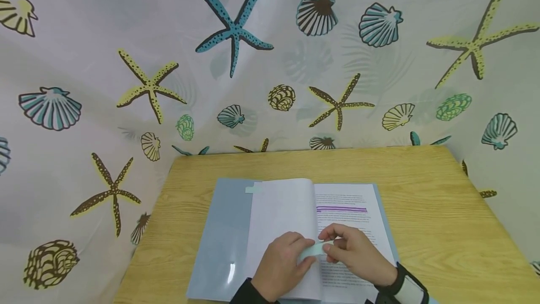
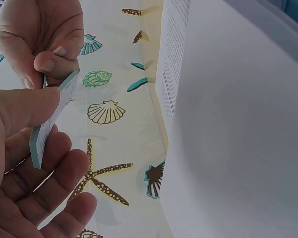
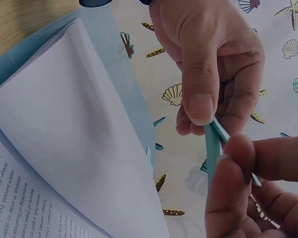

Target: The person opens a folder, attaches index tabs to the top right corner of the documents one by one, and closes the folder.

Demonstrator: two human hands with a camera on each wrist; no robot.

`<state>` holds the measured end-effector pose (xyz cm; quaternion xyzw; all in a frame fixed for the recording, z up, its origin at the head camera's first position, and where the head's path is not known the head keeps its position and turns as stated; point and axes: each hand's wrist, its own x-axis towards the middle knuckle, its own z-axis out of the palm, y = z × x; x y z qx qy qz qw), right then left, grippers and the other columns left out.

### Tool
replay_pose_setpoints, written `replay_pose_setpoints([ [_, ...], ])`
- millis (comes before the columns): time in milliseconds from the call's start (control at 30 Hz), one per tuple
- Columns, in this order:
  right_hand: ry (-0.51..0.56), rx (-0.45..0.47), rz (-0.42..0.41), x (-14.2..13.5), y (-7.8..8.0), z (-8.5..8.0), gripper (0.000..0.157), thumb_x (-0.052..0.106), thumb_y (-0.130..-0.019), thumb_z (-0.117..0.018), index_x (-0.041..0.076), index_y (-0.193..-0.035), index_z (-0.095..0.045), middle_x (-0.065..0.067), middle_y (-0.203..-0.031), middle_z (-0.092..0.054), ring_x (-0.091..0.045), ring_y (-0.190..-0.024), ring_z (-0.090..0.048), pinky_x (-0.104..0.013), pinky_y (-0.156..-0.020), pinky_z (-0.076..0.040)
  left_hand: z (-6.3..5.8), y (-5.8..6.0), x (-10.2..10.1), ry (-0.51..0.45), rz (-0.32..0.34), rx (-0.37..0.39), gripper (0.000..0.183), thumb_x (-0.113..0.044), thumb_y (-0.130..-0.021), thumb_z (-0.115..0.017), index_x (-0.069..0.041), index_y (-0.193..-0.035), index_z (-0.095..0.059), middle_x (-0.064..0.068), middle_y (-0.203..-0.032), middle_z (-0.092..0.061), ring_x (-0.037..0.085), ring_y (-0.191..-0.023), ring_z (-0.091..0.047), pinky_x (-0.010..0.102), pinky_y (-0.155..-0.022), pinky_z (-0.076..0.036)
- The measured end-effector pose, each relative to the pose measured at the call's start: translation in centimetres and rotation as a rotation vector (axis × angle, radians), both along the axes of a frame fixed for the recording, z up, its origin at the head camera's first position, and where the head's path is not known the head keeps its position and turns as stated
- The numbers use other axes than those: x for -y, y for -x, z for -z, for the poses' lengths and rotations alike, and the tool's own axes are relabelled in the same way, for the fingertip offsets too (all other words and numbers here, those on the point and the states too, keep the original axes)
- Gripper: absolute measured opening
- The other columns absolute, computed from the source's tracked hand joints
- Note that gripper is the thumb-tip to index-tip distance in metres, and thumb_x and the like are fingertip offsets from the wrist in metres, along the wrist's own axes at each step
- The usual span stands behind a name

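A small pad of pale teal sticky notes (image 1: 311, 251) is held over the open booklet. My left hand (image 1: 283, 262) pinches the pad between thumb and fingers; in the left wrist view the pad (image 2: 43, 136) stands edge-on under the thumb. My right hand (image 1: 353, 252) pinches at the pad's other end. In the right wrist view, a thin teal strip angles away from the pad (image 3: 213, 148) toward the right fingertips (image 3: 238, 151). Below both hands lie a blank left page (image 1: 280, 215) and a printed right page (image 1: 343, 226) with purple highlighted lines.
The pages sit in a blue-grey folder (image 1: 223, 233) on a wooden table (image 1: 447, 219). A pale teal tab (image 1: 253, 188) sticks out at the left page's top corner. Behind the table hangs a cloth (image 1: 270, 64) printed with shells and starfish.
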<state>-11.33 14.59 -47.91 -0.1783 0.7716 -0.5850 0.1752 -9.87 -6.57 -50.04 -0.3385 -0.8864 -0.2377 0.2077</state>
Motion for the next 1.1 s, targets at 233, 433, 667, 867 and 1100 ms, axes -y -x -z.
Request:
replay_pose_setpoints([
  [233, -0.080, -0.078, 0.107, -0.2, 0.2, 0.2, 0.031, 0.026, -0.092, -0.066, 0.007, -0.116, -0.058, -0.010, -0.109, -0.056, -0.009, -0.060, -0.048, -0.024, -0.054, -0.043, -0.5, 0.0, 0.1, -0.020, -0.019, -0.029, 0.028, -0.024, -0.079, -0.081, -0.012, -0.102, -0.072, -0.007, -0.086, -0.062, 0.003, -0.078, -0.056, 0.015, -0.068, -0.046],
  [433, -0.018, -0.017, 0.038, -0.7, 0.5, 0.2, 0.029, 0.025, -0.096, -0.061, 0.005, -0.116, -0.057, -0.010, -0.099, -0.064, -0.019, -0.083, -0.057, -0.028, -0.069, -0.049, -0.8, 0.2, 0.2, -0.047, -0.023, -0.017, 0.029, -0.022, -0.081, -0.079, -0.010, -0.107, -0.072, -0.006, -0.091, -0.063, 0.005, -0.082, -0.057, 0.016, -0.072, -0.047],
  [667, -0.003, 0.025, 0.062, -0.7, 0.5, -0.2, 0.029, 0.025, -0.095, -0.062, 0.003, -0.114, -0.058, -0.012, -0.095, -0.063, -0.019, -0.084, -0.057, -0.027, -0.069, -0.048, -1.0, 0.2, 0.1, -0.045, -0.016, -0.037, 0.031, -0.021, -0.080, -0.080, -0.011, -0.108, -0.072, -0.006, -0.092, -0.063, 0.005, -0.082, -0.057, 0.014, -0.072, -0.046],
  [867, 0.007, 0.029, 0.079, -0.5, 0.4, -0.4, 0.029, 0.024, -0.094, -0.063, 0.002, -0.112, -0.058, -0.014, -0.094, -0.062, -0.020, -0.083, -0.056, -0.028, -0.069, -0.048, -1.1, 0.3, 0.0, -0.043, -0.011, -0.034, 0.031, -0.021, -0.080, -0.080, -0.012, -0.109, -0.072, -0.007, -0.091, -0.063, 0.004, -0.081, -0.057, 0.014, -0.071, -0.045],
  [1100, 0.001, 0.019, 0.105, -0.1, 0.3, -0.5, 0.032, 0.026, -0.092, -0.066, 0.002, -0.111, -0.059, -0.011, -0.095, -0.061, -0.021, -0.082, -0.055, -0.028, -0.069, -0.048, -1.2, 0.3, -0.1, -0.058, -0.002, -0.037, 0.029, -0.022, -0.081, -0.079, -0.012, -0.108, -0.072, -0.007, -0.092, -0.063, 0.005, -0.082, -0.058, 0.015, -0.072, -0.046],
])
